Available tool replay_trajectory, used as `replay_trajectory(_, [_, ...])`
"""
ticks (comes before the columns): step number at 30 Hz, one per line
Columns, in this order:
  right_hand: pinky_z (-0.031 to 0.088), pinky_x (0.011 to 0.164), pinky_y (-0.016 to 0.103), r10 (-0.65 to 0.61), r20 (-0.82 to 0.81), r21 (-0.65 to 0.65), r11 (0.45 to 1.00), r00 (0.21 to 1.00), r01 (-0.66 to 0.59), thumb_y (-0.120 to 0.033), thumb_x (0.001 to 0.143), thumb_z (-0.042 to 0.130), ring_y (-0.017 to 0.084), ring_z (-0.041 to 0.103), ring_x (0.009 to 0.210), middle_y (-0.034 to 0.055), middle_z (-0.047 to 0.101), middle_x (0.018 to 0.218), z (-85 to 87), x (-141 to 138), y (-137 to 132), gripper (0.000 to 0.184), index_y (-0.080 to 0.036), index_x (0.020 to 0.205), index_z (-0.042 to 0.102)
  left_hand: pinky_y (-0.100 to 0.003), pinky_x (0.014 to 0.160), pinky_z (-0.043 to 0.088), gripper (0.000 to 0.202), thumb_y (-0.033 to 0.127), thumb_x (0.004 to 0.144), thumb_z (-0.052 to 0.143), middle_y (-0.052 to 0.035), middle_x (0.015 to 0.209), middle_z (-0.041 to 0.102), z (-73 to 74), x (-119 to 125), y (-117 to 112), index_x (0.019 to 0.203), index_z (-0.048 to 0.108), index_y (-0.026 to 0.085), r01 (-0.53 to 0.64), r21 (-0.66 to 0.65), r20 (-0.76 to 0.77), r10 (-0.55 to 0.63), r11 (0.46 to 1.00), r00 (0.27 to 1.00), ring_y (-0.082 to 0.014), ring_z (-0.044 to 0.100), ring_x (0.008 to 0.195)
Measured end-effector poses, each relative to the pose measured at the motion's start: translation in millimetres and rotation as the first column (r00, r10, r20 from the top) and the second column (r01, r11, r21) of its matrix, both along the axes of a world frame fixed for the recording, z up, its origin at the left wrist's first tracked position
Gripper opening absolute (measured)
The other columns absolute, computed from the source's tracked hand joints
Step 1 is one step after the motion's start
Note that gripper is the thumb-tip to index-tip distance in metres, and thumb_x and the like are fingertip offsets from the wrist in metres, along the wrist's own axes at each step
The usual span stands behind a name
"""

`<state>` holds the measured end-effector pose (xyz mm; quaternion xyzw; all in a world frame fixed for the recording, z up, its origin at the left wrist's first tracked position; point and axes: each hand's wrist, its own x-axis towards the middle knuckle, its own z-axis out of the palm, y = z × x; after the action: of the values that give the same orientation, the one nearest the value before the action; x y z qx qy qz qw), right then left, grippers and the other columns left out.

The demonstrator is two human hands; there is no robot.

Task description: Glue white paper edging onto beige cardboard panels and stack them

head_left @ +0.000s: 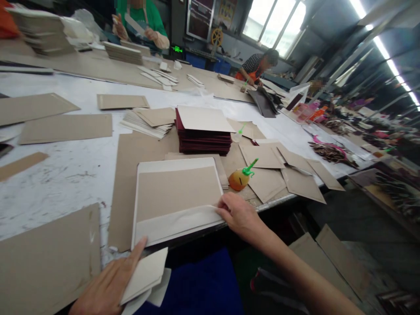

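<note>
A grey-brown board panel [179, 188] with white borders lies at the table's front edge. Along its near side runs a white paper strip [177, 222]. My right hand [241, 216] pinches the right end of this strip at the panel's corner. My left hand [108, 280] holds several pale card pieces [146, 273], while its outstretched index finger touches the near left corner of the panel. Right of the panel stands a glue bottle [239, 179] with amber liquid and a green nozzle. Behind it is a stack of maroon panels [204, 142], topped by a white sheet [205, 118].
Loose grey boards [65, 127] lie at the left, and more boards [302, 183] overlap at the right edge. A large board [39, 258] fills the near left. Two people [141, 26] work across the table. A second, clear bottle [236, 135] stands behind the glue bottle.
</note>
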<state>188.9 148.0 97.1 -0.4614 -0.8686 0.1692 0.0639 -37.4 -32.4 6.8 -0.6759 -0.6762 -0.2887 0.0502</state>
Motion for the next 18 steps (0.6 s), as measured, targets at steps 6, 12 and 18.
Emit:
replay_trajectory(6, [0.035, 0.061, 0.026, 0.003, -0.074, -0.062, 0.998, 0.997, -0.008, -0.016, 0.077, 0.049, 0.015, 0.047, 0.067, 0.0004, 0.05, 0.07, 2.4, -1, 3, 0.009, -0.02, 0.069, 0.046, -0.028, 0.077, 0.045, 0.06, 0.048, 0.09, 0.031, -0.0103, 0.102, 0.065, 19.4, 1, 2, 0.138, 0.027, 0.013, 0.059, 0.024, -0.111, -0.056, 0.998, 0.992, -0.0184, 0.062, 0.085])
replay_trajectory(12, [0.034, 0.056, 0.025, -0.055, -0.145, -0.156, 0.987, 0.988, 0.033, -0.018, 0.076, 0.047, 0.013, 0.046, 0.059, -0.0031, 0.047, 0.063, -2.9, 0, 6, 0.009, -0.021, 0.07, 0.042, -0.029, 0.079, 0.044, 0.054, 0.038, 0.091, 0.034, -0.0128, 0.101, 0.064, 21.3, 1, 4, 0.136, 0.029, 0.008, 0.084, 0.035, -0.114, -0.079, 0.996, 0.99, -0.0194, 0.061, 0.086])
replay_trajectory(18, [0.035, 0.055, 0.024, -0.059, -0.18, -0.163, 0.986, 0.982, 0.03, -0.02, 0.076, 0.048, 0.012, 0.046, 0.057, -0.0041, 0.045, 0.062, -8.5, 2, 7, 0.009, -0.022, 0.072, 0.04, -0.027, 0.076, 0.045, 0.057, 0.044, 0.09, 0.033, -0.0113, 0.096, 0.065, 23.5, 1, 5, 0.135, 0.031, 0.008, 0.1, 0.028, -0.141, -0.095, 0.995, 0.985, -0.0175, 0.061, 0.08])
